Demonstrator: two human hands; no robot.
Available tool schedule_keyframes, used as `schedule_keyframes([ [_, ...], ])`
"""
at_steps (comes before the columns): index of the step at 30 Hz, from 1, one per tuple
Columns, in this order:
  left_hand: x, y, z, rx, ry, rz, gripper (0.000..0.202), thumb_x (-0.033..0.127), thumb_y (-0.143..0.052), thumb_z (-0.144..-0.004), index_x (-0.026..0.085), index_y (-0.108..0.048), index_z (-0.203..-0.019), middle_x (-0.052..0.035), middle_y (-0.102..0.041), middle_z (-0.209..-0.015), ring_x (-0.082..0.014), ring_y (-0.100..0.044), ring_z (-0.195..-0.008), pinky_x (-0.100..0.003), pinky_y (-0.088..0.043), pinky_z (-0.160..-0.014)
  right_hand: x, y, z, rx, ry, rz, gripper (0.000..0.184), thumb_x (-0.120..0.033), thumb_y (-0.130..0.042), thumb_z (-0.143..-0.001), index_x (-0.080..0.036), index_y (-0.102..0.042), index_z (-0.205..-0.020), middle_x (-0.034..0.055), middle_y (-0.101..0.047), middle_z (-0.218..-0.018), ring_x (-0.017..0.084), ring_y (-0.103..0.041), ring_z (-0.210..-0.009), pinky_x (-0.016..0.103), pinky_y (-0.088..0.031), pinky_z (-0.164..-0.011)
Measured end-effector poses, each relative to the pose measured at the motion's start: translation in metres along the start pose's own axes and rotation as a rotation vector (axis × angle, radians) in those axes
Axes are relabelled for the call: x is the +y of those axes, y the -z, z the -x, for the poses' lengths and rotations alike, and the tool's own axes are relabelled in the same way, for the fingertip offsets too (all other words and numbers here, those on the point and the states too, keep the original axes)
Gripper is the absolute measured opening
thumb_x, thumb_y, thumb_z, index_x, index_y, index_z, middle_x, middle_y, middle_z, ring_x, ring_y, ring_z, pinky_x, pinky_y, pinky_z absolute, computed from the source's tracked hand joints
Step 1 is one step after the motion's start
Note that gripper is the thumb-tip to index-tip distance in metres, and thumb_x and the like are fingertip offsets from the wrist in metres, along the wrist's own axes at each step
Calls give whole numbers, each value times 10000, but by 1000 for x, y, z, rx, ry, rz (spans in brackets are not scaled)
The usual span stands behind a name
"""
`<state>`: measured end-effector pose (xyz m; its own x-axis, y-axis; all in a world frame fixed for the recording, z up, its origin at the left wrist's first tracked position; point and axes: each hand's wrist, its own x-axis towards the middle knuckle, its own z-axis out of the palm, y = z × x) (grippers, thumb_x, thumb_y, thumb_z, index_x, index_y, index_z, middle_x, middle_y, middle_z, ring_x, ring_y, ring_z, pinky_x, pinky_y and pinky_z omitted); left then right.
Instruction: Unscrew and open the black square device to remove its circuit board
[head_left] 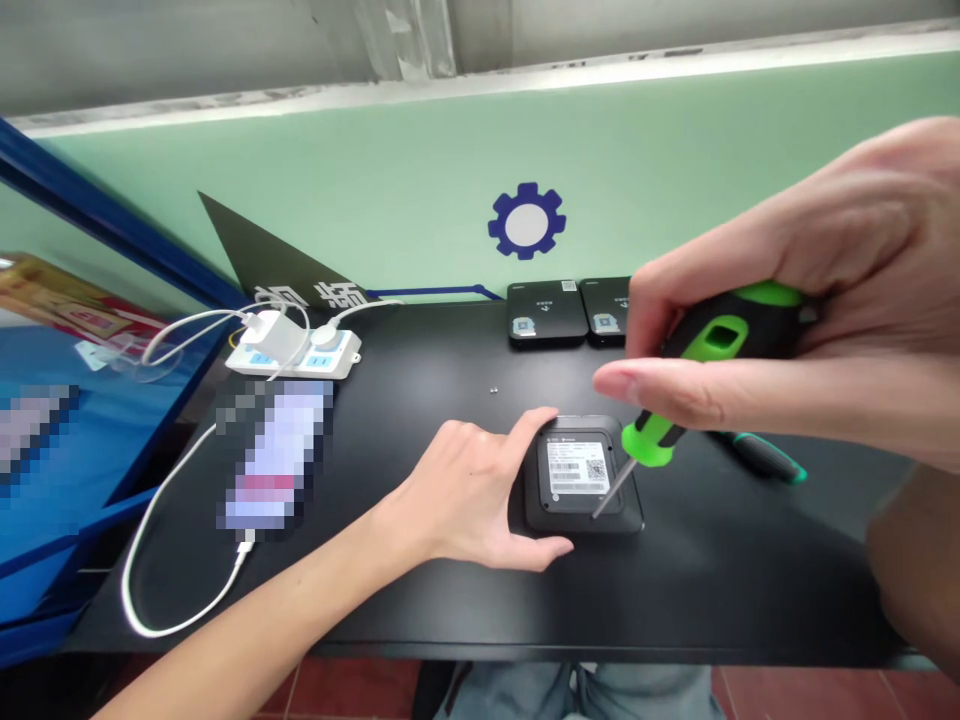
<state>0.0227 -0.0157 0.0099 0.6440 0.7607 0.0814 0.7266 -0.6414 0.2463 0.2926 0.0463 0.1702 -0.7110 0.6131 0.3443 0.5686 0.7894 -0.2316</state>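
Right-hand fingers point(660, 385) clamp a screwdriver point(724, 335), tip set on the black device point(577, 480); left hand point(465, 495) spreads wide across it, small screws point(493, 390) already out on the desk point(712, 600).

From here I read the screwdriver point(720, 340) in the right hand point(810, 260) as a rubbery, matt black-and-green grip on a thin, shiny steel shaft point(615, 488). Under the left hand point(472, 495), the square device point(577, 510) looks like matt black plastic, with a smooth paper label point(576, 470) on it. Beyond the left hand, the white plastic power strip point(346, 352) has a soft gloss. Below both hands, the black tabletop point(720, 590) looks smooth, with a faint sheen.
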Motion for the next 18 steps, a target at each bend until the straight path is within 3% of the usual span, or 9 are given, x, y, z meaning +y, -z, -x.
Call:
schedule_keyframes([
  [3, 2, 1, 0, -45, 35, -30, 1150, 807, -799, -790, 152, -463, -1674, -52, -808, -771, -435, -806, -652, -433, -524, -590, -6, -3, -1, -40, 5, -11, 336, -593, -692, -1095, -338, -746, -882, -79, -518, -511, 51, -374, -405, 301, -384, -475],
  [6, 2, 1, -1, -49, 56, -42, 1167, 818, -806, -796, 152, -456, -1688, -52, -806, -762, -439, -809, -656, -446, -546, -616, -13, -7, -2, -78, 2, -43, 319, -504, -686, -1101, -322, -701, -840, -79, -427, -491, 64, -325, -410, 310, -375, -485],
  [11, -2, 1, -4, -56, 109, -24, 1153, 819, -802, -823, 138, -470, -1692, -56, -800, -772, -435, -820, -720, -449, -565, -656, -22, -18, -1, -64, -13, -71, 454, -572, -623, -1132, -287, -623, -779, -71, -366, -504, 114, -246, -472, 344, -348, -486],
  [15, -5, 3, -8, -78, 161, -8, 1038, 820, -790, -829, 160, -563, -1597, -82, -818, -855, -433, -830, -814, -456, -581, -701, -27, -25, -1, -93, -17, -22, 442, -584, -620, -1139, -266, -624, -832, -52, -498, -588, 122, -375, -536, 352, -441, -638],
  [18, -5, 4, -10, -82, 175, 9, 961, 814, -796, -827, 180, -612, -1526, -65, -799, -814, -433, -828, -841, -464, -592, -725, -29, -26, -3, -96, -29, -9, 415, -571, -644, -1128, -260, -640, -852, -38, -559, -609, 146, -482, -619, 350, -445, -684],
])
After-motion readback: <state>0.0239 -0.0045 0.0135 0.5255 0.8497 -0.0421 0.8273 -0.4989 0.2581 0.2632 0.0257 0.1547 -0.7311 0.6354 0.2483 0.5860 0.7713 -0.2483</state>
